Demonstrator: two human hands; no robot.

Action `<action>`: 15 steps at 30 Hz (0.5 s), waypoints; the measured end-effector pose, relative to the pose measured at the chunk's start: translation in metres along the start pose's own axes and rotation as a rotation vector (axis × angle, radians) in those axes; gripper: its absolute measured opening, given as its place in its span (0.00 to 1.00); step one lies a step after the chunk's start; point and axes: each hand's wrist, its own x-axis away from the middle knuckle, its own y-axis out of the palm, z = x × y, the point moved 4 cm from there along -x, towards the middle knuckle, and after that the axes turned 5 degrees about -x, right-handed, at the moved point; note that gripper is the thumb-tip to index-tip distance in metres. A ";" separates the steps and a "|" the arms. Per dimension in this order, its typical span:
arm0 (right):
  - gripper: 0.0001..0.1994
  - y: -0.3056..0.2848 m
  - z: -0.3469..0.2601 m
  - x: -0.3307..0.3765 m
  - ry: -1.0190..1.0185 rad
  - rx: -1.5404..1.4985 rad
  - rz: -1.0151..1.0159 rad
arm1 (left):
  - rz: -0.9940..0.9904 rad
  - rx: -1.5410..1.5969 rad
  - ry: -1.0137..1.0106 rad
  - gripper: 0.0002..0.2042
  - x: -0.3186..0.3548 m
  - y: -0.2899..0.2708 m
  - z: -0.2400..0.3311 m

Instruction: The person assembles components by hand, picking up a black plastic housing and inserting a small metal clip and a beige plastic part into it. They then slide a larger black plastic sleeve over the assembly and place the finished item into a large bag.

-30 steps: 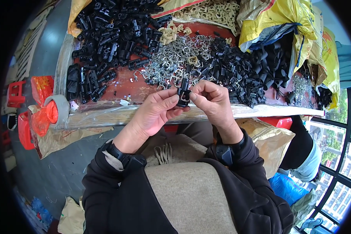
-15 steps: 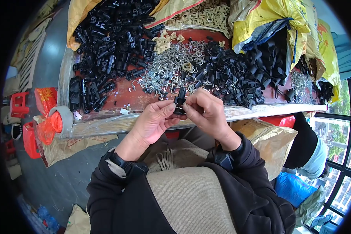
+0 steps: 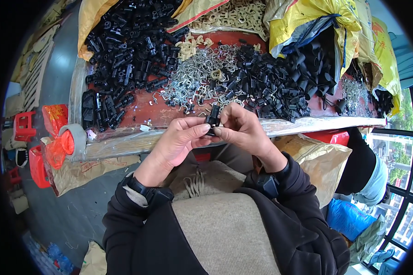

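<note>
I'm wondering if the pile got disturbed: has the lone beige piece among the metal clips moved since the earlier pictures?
No, neither way. Against the wooden edge, the beige piece keeps its place among the metal clips; only the view has shifted.

Two hands [image 3: 181,139] [image 3: 246,130], one held part [image 3: 213,114]

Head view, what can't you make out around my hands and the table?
Head view: lower end of the black part, mostly covered by the left hand and right hand.
Head view: number of silvery clips, too small and overlapping.
Head view: far side of the beige pieces, cut off by the top edge.
</note>
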 end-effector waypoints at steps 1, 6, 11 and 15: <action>0.05 0.001 0.003 0.000 -0.001 -0.090 -0.026 | -0.001 0.001 0.000 0.09 0.000 -0.001 0.000; 0.04 -0.019 -0.003 -0.019 -0.121 0.177 -0.055 | 0.011 -0.022 0.011 0.10 0.001 -0.013 0.001; 0.03 -0.029 -0.018 -0.058 -0.508 1.154 0.134 | 0.070 -0.016 0.077 0.12 -0.005 -0.027 0.009; 0.03 -0.040 -0.008 -0.080 -0.447 0.931 0.109 | 0.087 0.006 0.133 0.12 -0.007 -0.032 0.011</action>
